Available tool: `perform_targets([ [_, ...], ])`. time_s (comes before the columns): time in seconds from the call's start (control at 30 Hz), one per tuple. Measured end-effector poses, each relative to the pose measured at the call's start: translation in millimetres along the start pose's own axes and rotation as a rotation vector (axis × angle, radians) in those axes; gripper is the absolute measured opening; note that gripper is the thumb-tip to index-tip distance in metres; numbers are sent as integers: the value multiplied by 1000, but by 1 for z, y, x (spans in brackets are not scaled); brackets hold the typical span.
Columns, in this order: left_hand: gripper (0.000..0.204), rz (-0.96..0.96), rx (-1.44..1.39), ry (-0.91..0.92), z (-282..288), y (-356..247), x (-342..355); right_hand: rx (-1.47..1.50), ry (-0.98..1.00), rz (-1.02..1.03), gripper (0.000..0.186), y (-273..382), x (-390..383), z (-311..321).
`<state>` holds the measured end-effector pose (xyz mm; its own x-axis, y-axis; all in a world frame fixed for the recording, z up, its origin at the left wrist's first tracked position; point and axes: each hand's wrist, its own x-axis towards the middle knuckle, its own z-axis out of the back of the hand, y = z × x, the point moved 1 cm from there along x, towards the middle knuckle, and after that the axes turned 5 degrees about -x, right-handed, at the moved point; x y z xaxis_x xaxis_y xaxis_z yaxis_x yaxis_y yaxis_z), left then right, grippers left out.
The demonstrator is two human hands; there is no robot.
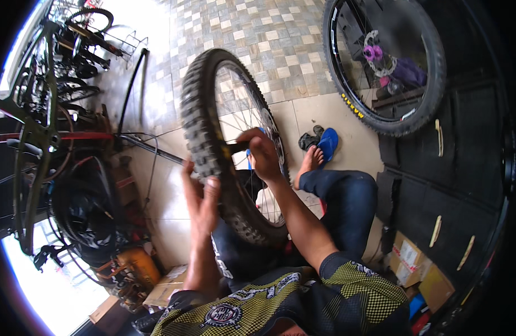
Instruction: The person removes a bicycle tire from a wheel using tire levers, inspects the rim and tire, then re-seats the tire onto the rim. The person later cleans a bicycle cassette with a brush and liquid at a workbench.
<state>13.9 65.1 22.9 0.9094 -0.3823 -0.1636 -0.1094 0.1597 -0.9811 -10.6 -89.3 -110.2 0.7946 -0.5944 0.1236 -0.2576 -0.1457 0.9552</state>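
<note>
An upright bicycle wheel stands in front of me between my legs, with a black knobby tire (198, 120) and thin spokes. My left hand (201, 208) cups the tread on its near left side, thumb and fingers set apart against the knobs. On the other side, my right hand (261, 157) is closed at the rim, fingers curled round a short dark piece (235, 148) that meets the tire's inner edge. What that piece is, I cannot make out. Yellow marking shows on the tire beside it. The wheel's lower part rests by my legs.
Another wheel with a purple hub (373, 53) leans at the upper right against black panels (426, 162). A dark green bike frame (39, 140) and several bicycles crowd the left. Cardboard boxes (409, 260) lie at the lower right. A blue sandal (328, 143) lies by my foot.
</note>
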Motion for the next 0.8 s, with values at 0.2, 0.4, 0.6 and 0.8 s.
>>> perform_targets([
  [0.2, 43, -495, 1242, 254, 51, -68, 55, -15, 119, -47, 31, -17, 2, -45],
  [0.4, 32, -573, 1175, 955, 63, -77, 109, -40, 370, -101, 32, -12, 30, -58],
  [0.6, 47, -795, 1078, 1113, 31, -89, 183, 48, 508, -260, 36, -12, 97, -27],
  [0.8, 25, -704, 1064, 1270, -14, -104, 246, -39, 498, -421, 26, 13, 147, -5],
])
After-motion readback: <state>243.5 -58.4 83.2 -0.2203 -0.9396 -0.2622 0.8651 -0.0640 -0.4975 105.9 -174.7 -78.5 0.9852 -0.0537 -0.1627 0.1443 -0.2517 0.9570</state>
